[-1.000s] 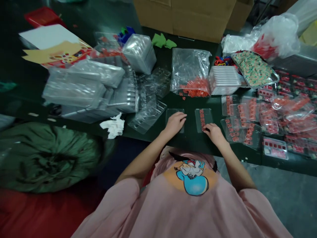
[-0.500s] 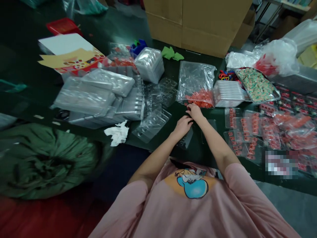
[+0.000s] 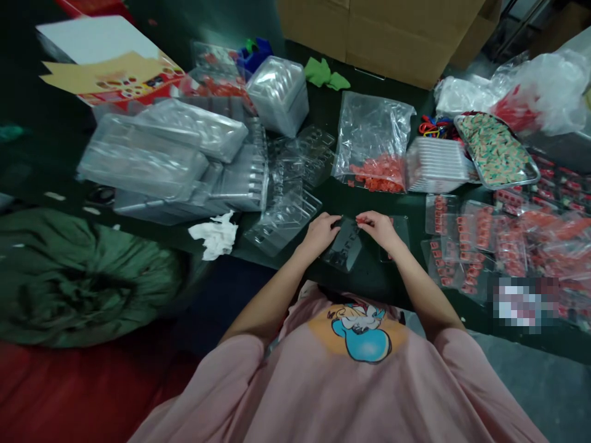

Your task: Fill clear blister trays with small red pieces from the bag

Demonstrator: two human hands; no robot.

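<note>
A clear plastic blister tray (image 3: 347, 246) with moulded pockets lies on the dark table in front of me. My left hand (image 3: 320, 232) grips its upper left edge, fingers bent together. Over the tray's upper right side, my right hand (image 3: 377, 227) pinches a small red plastic piece (image 3: 359, 219), mostly covered by the fingertips. A second clear blister tray (image 3: 401, 232) lies partly beneath the right hand. Beyond both hands, a clear plastic bag (image 3: 372, 126) lies with its mouth toward me, and loose red pieces (image 3: 381, 173) are heaped at it.
Blister trays filled with red pieces (image 3: 475, 224) spread to the right. Empty blister sheets (image 3: 295, 212) and stacked plastic shells (image 3: 148, 154) lie left, near a crumpled white tissue (image 3: 216, 235). A metal tray of small pieces (image 3: 498, 151) and a cardboard box (image 3: 392, 37) stand farther back.
My hands, close together near the bag's mouth before, are now apart and nearer the blister tray. The right hand has come back from the loose pieces with a red piece in its fingers.
</note>
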